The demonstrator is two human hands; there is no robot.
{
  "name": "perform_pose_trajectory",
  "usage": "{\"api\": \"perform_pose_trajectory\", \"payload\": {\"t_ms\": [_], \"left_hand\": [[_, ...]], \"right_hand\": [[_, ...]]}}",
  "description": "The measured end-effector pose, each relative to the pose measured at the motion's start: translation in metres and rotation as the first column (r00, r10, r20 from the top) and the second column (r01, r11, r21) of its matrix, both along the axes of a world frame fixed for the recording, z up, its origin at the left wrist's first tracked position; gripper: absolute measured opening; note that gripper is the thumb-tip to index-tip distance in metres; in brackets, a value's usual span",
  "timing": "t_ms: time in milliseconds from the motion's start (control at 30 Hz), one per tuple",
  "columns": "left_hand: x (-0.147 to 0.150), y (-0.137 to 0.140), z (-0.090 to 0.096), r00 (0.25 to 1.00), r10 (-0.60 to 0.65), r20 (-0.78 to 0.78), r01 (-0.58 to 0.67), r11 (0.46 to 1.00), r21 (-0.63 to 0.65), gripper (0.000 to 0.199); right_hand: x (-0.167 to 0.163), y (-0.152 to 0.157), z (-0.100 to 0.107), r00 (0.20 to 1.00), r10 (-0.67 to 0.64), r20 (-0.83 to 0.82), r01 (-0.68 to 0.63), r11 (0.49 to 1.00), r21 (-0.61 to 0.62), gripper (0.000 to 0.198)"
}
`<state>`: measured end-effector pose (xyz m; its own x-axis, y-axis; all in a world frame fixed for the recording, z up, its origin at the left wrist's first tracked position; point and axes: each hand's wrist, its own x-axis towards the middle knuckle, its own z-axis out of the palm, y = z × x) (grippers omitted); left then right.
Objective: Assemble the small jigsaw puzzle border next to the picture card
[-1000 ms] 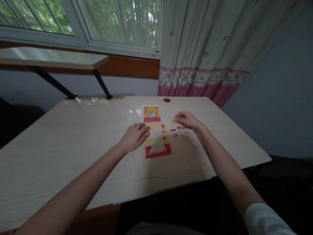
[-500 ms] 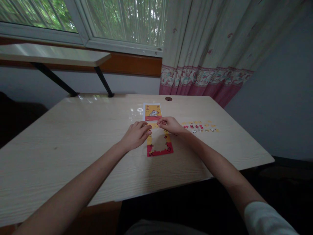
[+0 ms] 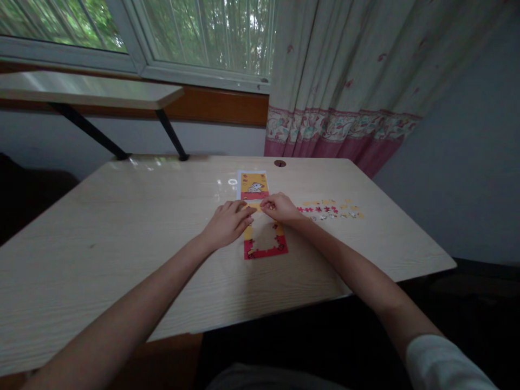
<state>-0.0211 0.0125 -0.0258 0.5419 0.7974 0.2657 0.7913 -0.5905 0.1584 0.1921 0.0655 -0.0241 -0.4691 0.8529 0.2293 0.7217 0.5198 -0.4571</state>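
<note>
On the desk lies a jigsaw border [image 3: 266, 253], yellow toward the top and red along the bottom, with bare wood showing inside it. My left hand [image 3: 228, 223] rests over its upper left side, fingers stretched out and touching the top strip. At the upper right, my right hand [image 3: 283, 208] has thumb and forefinger pinched together close to the top strip; whatever is between them is too small to make out. Just beyond the border is a picture card [image 3: 255, 182] with a white animal on yellow and red. My hands partly cover the border's top and sides.
Loose jigsaw pieces [image 3: 327, 209] in yellow, red and white lie in rows right of my right hand. A raised shelf [image 3: 93, 89] on black legs stands at the back left. A curtain [image 3: 337, 124] hangs behind the desk [image 3: 134, 227], whose back edge has a round hole cover [image 3: 280, 163].
My left hand's fingers have shifted slightly right along the border's top strip. My right hand stays pinched in nearly the same place, moved a touch left.
</note>
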Motion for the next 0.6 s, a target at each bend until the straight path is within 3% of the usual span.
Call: {"api": "perform_pose_trajectory", "payload": {"t_ms": [367, 500, 600], "left_hand": [[-0.001, 0.0, 0.0, 0.999, -0.003, 0.033, 0.004, 1.0, -0.005, 0.039], [-0.003, 0.0, -0.001, 0.999, -0.005, 0.054, 0.005, 1.0, -0.003, 0.04], [-0.005, 0.0, -0.001, 0.999, -0.002, 0.046, 0.002, 1.0, 0.0, 0.042]], "right_hand": [[0.003, -0.004, 0.004, 0.997, 0.061, 0.057, -0.062, 0.998, 0.01, 0.019], [0.007, -0.005, 0.012, 0.999, 0.035, -0.021, -0.036, 0.999, -0.036, 0.009], [0.027, -0.004, 0.024, 0.989, -0.054, -0.141, 0.04, 0.994, -0.104, 0.013]]}}
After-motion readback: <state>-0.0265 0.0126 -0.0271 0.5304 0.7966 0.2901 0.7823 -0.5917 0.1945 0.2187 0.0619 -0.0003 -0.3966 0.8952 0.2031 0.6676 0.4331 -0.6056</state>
